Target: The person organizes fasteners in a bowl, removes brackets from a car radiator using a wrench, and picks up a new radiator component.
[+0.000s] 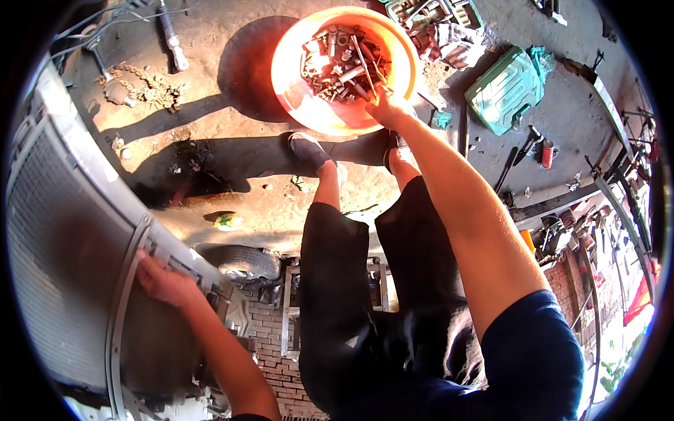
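My right hand [390,107] reaches over the near rim of a round orange plastic basin [286,52]. Its fingers are closed at the lower end of a long thin metal rod [361,59], which points away into the basin; the rod's exact kind is unclear. A heap of loose bolts, sockets and other metal parts [330,74] lies inside. Off to the left, my left hand [165,279] has its fingers curled on the metal edge frame [133,266] of a large finned radiator-like panel [63,231]. Part of those fingers is hidden against the frame.
Beyond the basin is an open tool case [460,14] with a checked cloth [456,45]. A green plastic case [505,91], a red can [547,153] and a metal bar [507,168] lie right. Chain [158,91] lies left; a tyre [246,263] stands near my legs.
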The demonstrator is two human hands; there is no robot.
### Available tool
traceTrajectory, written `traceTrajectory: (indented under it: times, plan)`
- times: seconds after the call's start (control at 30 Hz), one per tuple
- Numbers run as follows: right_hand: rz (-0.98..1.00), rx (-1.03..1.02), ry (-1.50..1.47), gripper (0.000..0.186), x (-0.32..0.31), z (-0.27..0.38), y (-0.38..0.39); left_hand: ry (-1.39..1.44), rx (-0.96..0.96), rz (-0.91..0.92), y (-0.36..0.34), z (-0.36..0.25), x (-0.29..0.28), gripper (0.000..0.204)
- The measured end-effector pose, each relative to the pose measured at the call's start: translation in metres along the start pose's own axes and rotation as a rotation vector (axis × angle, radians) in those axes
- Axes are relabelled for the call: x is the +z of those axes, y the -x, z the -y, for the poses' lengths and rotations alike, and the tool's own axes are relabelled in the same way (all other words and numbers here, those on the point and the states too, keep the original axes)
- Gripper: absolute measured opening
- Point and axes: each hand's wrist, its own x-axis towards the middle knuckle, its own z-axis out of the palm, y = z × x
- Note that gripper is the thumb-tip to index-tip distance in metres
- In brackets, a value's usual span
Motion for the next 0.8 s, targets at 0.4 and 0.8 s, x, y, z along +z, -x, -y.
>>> traceTrajectory:
  times: [0.4, 0.8]
  plan:
    - [-0.035, -0.055, -0.215, 0.084, 0.053, 0.044, -0.046, -0.322, 0.142, -0.117, 0.000, -0.005, 0.003, 0.048]
    - [0.034, -0.040, 0.085, 0.065, 0.066, -0.020, -0.034, -0.183, 0.078, -0.182, 0.007, -0.006, 0.012, 0.044]
